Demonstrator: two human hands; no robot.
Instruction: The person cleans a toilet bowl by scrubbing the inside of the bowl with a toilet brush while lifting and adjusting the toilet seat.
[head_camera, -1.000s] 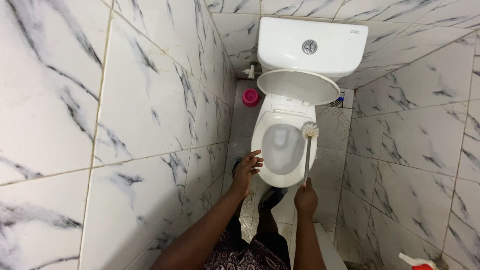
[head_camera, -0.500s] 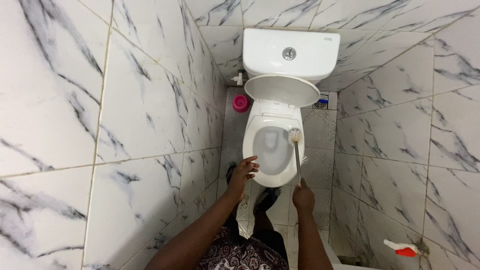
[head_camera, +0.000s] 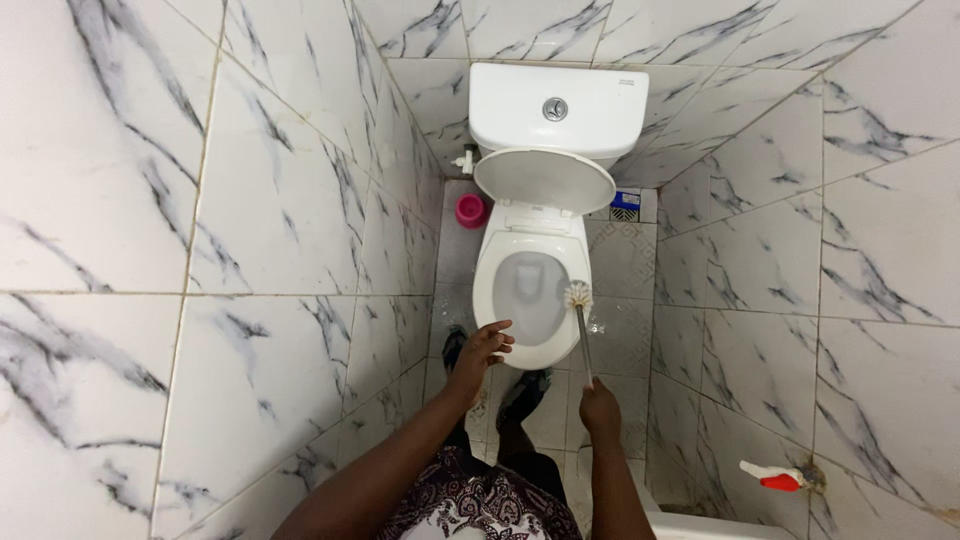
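Observation:
A white toilet (head_camera: 497, 305) stands against the far tiled wall, its lid (head_camera: 544, 181) raised against the cistern (head_camera: 556, 108). My right hand (head_camera: 600, 406) grips the handle of a toilet brush (head_camera: 579, 322), whose white bristle head sits over the right rim of the bowl. My left hand (head_camera: 484, 348) hovers with fingers spread just above the front left rim, holding nothing. My feet show on the patterned floor below the bowl.
Marble-look tiled walls close in on both sides. A pink cup-like container (head_camera: 470, 210) sits on the floor left of the toilet. A floor drain grate (head_camera: 626, 205) lies to the right. A white and red spray bottle (head_camera: 772, 476) lies at the lower right.
The brush head has drawn back from over the bowl toward the right rim. The view has pulled away, so the toilet looks smaller. My left hand stays near the front rim.

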